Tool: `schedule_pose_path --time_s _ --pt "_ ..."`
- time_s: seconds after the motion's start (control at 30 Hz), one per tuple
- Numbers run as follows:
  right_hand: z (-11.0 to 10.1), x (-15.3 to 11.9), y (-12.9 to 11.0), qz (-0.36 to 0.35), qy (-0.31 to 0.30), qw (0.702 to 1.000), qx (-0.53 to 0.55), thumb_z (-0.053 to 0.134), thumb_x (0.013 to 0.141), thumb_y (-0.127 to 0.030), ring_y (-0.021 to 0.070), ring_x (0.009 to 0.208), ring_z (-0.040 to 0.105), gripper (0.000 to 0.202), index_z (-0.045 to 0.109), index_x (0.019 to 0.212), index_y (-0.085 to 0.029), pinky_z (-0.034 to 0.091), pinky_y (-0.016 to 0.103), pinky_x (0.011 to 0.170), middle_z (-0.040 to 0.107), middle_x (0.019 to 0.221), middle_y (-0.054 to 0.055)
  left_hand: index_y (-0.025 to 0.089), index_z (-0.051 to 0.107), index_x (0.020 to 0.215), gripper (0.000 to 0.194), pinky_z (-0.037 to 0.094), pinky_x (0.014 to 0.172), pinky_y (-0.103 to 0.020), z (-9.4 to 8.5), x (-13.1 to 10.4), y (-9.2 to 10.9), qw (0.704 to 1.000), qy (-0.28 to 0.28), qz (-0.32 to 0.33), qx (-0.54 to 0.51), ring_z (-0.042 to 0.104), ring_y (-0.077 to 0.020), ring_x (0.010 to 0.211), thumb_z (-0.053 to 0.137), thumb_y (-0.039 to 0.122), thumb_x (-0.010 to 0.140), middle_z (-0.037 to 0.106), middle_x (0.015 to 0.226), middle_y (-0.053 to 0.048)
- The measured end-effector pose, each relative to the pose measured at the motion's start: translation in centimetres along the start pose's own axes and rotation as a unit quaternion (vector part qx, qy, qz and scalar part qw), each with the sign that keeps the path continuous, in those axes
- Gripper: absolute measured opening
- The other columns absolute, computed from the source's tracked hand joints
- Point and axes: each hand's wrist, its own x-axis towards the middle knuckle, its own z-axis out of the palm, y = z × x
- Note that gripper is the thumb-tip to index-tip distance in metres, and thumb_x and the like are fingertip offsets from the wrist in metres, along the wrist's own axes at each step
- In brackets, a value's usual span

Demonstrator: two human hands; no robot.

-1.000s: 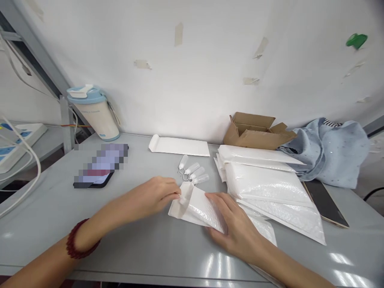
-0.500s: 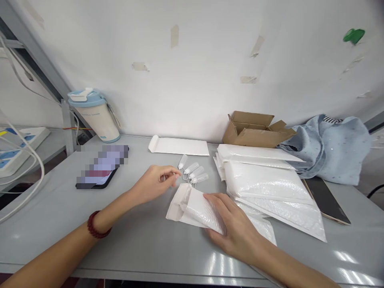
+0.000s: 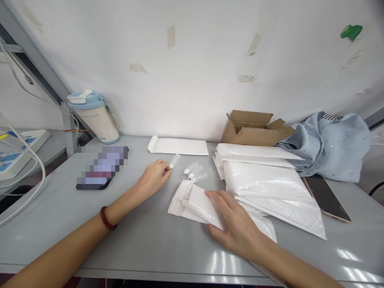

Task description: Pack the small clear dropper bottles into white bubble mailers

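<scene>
Fingertips of the left hand (image 3: 153, 179) pinch one small clear dropper bottle (image 3: 174, 161) by its lower end, lifting it tilted just above the grey table (image 3: 138, 240) — three more small bottles (image 3: 195, 173) lie in a row just to its right, apart from it. Flat on top of a white bubble mailer (image 3: 192, 202) rests the right hand (image 3: 237, 224), fingers spread and pressing rather than gripping; the mailer's open mouth points left toward the bottles, its flap edge near them. Close on the right sits a stack of bubble mailers (image 3: 264, 184), its lowest edges tucked under the held one. Behind, near the wall, lie a single flat mailer (image 3: 180, 146) and an open cardboard box (image 3: 255, 130). Bare tabletop stretches between the left forearm and the front edge (a phone (image 3: 100, 170) lies well off to the left, a tumbler (image 3: 93, 116) behind it). Light blue cloth (image 3: 333, 146) crowds the far right, a dark tablet (image 3: 325, 198) beside it.
</scene>
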Motion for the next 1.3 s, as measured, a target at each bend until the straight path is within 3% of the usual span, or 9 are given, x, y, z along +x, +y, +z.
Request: schedule_pose_path --time_s 0.13,0.23,0.37,0.53,0.63,0.83,1.0,1.17,1.3 --pt "-0.1 0.0 0.1 -0.002 0.010 1.000 -0.008 0.053 0.074 -0.015 0.0268 0.103 0.051 0.060 0.033 0.130 -0.020 0.047 0.045 0.085 0.052 0.116 0.012 0.017 0.055 0.072 0.012 0.045 0.061 -0.030 -0.9 0.2 -0.6 0.998 -0.009 -0.058 -0.030 0.059 -0.0188 0.067 0.048 0.027 0.074 0.063 0.071 -0.003" --pt "-0.2 0.1 0.0 0.005 0.012 1.000 -0.010 0.054 0.074 -0.016 0.0271 0.103 0.052 0.059 0.034 0.129 -0.020 0.047 0.046 0.085 0.052 0.116 0.012 0.016 0.058 0.078 0.015 0.048 0.061 -0.028 -2.3 0.2 -0.7 0.994 -0.028 -0.074 -0.075 0.062 -0.0180 0.068 0.054 0.028 0.070 0.066 0.073 -0.004" --pt "-0.2 0.1 0.0 0.015 0.015 1.000 -0.015 0.055 0.075 -0.018 0.0274 0.104 0.053 0.057 0.035 0.129 -0.020 0.047 0.046 0.086 0.053 0.116 0.012 0.018 0.066 0.091 0.025 0.048 0.062 -0.026 -5.9 -0.4 -0.5 0.973 -0.108 -0.061 -0.192 0.062 -0.0173 0.070 0.058 0.035 0.074 0.067 0.077 -0.003" --pt "-0.1 0.1 0.0 0.018 0.007 1.000 -0.019 0.054 0.075 -0.017 0.0268 0.105 0.052 0.056 0.037 0.128 -0.018 0.046 0.045 0.088 0.053 0.116 0.012 0.023 0.070 0.083 0.018 0.045 0.062 -0.022 -8.6 -1.3 -0.6 0.960 -0.198 -0.029 -0.196 0.058 -0.0161 0.069 0.056 0.034 0.079 0.064 0.067 -0.001" --pt "0.0 0.1 0.1 0.021 0.004 1.000 -0.018 0.055 0.075 -0.018 0.0269 0.105 0.052 0.057 0.036 0.129 -0.018 0.046 0.045 0.088 0.052 0.117 0.012 0.023 0.070 0.080 0.016 0.045 0.063 -0.022 -8.4 -1.4 -0.4 0.949 -0.221 -0.022 -0.222 0.058 -0.0153 0.069 0.058 0.032 0.078 0.064 0.067 -0.001" --pt "-0.1 0.0 0.1 0.023 0.007 1.000 -0.011 0.055 0.075 -0.017 0.0269 0.104 0.052 0.058 0.035 0.129 -0.020 0.046 0.046 0.087 0.052 0.118 0.012 0.023 0.070 0.079 0.014 0.047 0.066 -0.022 -7.3 -1.2 0.2 0.943 -0.202 -0.033 -0.262 0.059 -0.0139 0.069 0.059 0.032 0.076 0.064 0.065 0.002" --pt "-0.1 0.0 -0.1 0.013 0.022 1.000 0.002 0.054 0.074 -0.015 0.0268 0.104 0.052 0.060 0.034 0.129 -0.022 0.047 0.045 0.086 0.052 0.117 0.011 0.019 0.069 0.075 0.011 0.049 0.066 -0.024 -5.5 -1.7 1.9 0.919 -0.210 -0.057 -0.328 0.059 -0.0139 0.067 0.066 0.029 0.071 0.066 0.066 0.000" --pt "0.1 0.1 -0.1 0.012 0.020 1.000 0.019 0.054 0.073 -0.014 0.0250 0.101 0.053 0.057 0.037 0.127 -0.023 0.049 0.042 0.083 0.053 0.114 0.009 0.017 0.067 0.067 0.010 0.045 0.052 -0.021 -4.1 -2.9 4.4 0.918 -0.174 -0.090 -0.344 0.055 -0.0110 0.057 0.068 0.026 0.066 0.065 0.062 0.001" --pt "-0.1 0.0 -0.1 0.018 0.016 0.999 0.026 0.055 0.073 -0.015 0.0256 0.104 0.052 0.058 0.037 0.127 -0.021 0.048 0.042 0.086 0.052 0.117 0.010 0.017 0.065 0.066 0.010 0.048 0.057 -0.023 -4.6 -2.8 4.0 0.917 -0.140 -0.115 -0.357 0.059 -0.0120 0.059 0.071 0.025 0.064 0.066 0.061 0.001"
